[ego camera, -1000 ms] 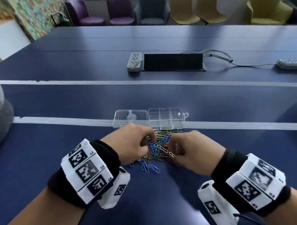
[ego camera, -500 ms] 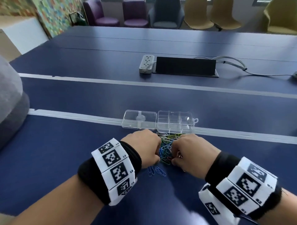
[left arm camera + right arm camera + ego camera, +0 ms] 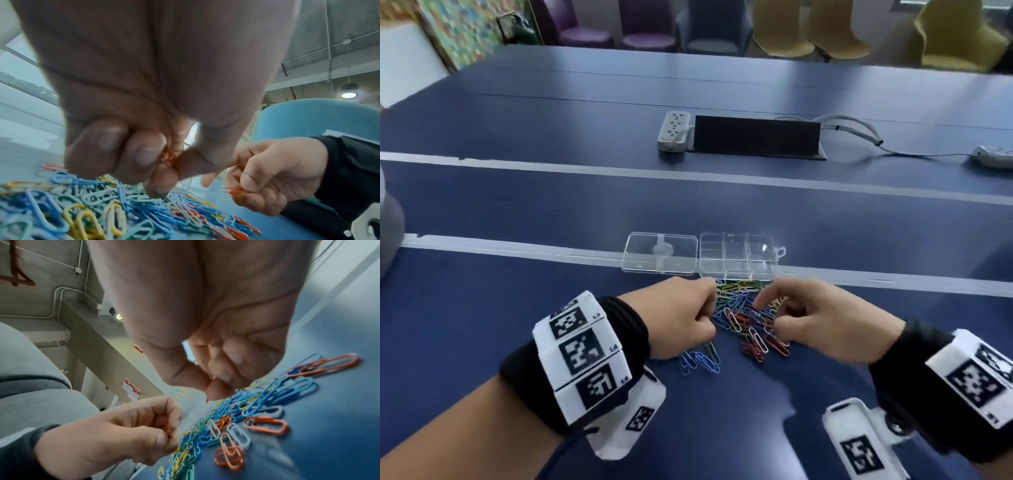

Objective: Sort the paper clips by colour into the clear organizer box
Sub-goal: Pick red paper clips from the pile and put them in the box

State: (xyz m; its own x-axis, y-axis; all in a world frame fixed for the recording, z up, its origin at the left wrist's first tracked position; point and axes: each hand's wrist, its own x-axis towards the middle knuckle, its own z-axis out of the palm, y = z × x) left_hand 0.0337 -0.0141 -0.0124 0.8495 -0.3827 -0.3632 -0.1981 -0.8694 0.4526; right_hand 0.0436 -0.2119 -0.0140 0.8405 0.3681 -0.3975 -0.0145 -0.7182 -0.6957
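Observation:
A heap of mixed-colour paper clips (image 3: 743, 313) lies on the blue table just in front of the clear organizer box (image 3: 738, 270), whose lid (image 3: 659, 255) is folded open to the left. My left hand (image 3: 710, 308) sits at the heap's left edge with its fingers curled, pinching a few red clips (image 3: 167, 155). My right hand (image 3: 770, 308) is at the heap's right edge; its lower fingers grip a red clip (image 3: 232, 190) while the index finger points down into the pile. The box compartments look empty.
Several blue clips (image 3: 698, 363) and red clips (image 3: 760, 346) lie loose in front of the heap. Farther back are a white power strip (image 3: 674, 132), a black cable box (image 3: 756, 137) and a cord (image 3: 859, 126). Chairs line the far side.
The hands have drawn apart, uncovering more of the heap. My right index finger now stretches out toward the clips. The head view has tilted and shifted.

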